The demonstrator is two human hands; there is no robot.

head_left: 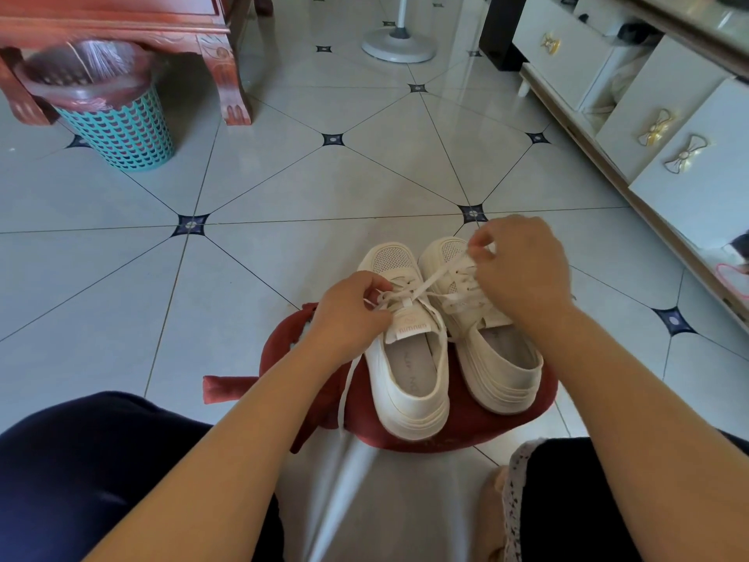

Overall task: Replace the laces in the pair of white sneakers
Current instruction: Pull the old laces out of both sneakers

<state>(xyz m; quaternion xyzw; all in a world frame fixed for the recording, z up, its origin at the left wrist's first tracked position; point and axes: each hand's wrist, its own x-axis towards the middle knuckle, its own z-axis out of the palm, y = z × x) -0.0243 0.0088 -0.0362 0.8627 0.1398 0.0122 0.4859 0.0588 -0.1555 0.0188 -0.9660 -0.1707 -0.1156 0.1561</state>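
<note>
**Both hands on the lace of the left sneaker**

We find the pair of white sneakers side by side, touching, toes pointing away from the person. Both stand on a dark red cloth [478,427] spread on the tiled floor [283,188].

The left hand [352,314] sits at the upper eyelets of the left sneaker [409,411], beside the tongue, with fingers curled and pinching the white lace [429,283]. A loose end of lace [347,383] hangs below this hand, down the sneaker's outer side and onto the cloth.

The right hand [523,269] is above the front of the right sneaker [500,377]. Its fingertips pinch the same lace, which runs taut from the left sneaker's eyelets up to it. The right sneaker shows lacing across its eyelets.

Well apart, at far left, a teal wastebasket [125,131] stands under a red-brown wooden table [121,18]. A white cabinet [689,184] runs along the right.
</note>
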